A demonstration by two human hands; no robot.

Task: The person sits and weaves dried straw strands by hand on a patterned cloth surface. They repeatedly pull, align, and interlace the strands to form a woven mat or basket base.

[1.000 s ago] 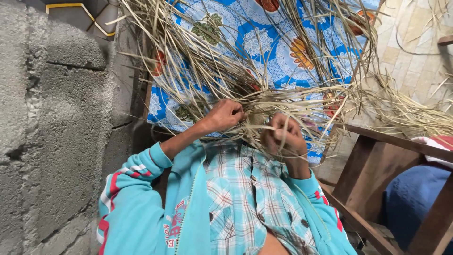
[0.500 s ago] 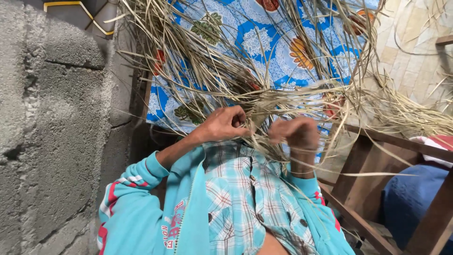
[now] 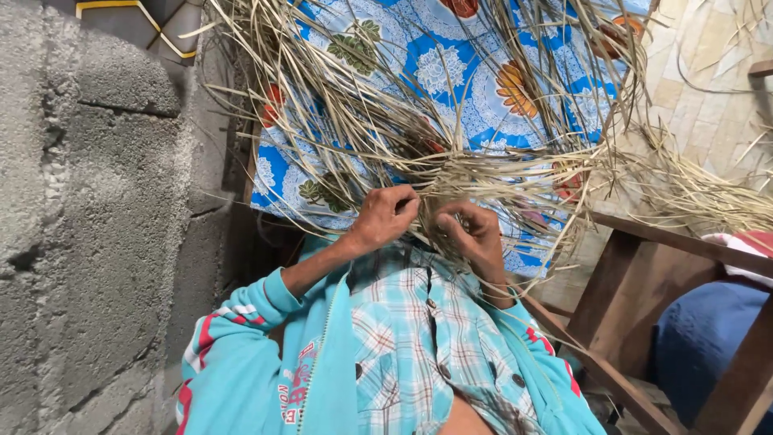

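Head camera view, looking down at a person's two hands working in the middle of the frame. The left hand (image 3: 386,216) is curled closed, its fingers pinching a bunch of dry straw strips (image 3: 451,153). Just to its right, the right hand (image 3: 475,234) is also closed, fingers bent around more of the same strips, the two hands almost touching. The straw fans out from the hands toward the top and right of the frame in a loose tangle. Under the straw lies a blue cloth (image 3: 451,64) with white and orange flower patterns, filling the upper centre. Below the hands are turquoise jacket sleeves (image 3: 241,362) and a checked shirt (image 3: 419,346). A rough grey block wall (image 3: 88,225) fills the left side. A wooden chair frame (image 3: 636,282) stands at lower right.
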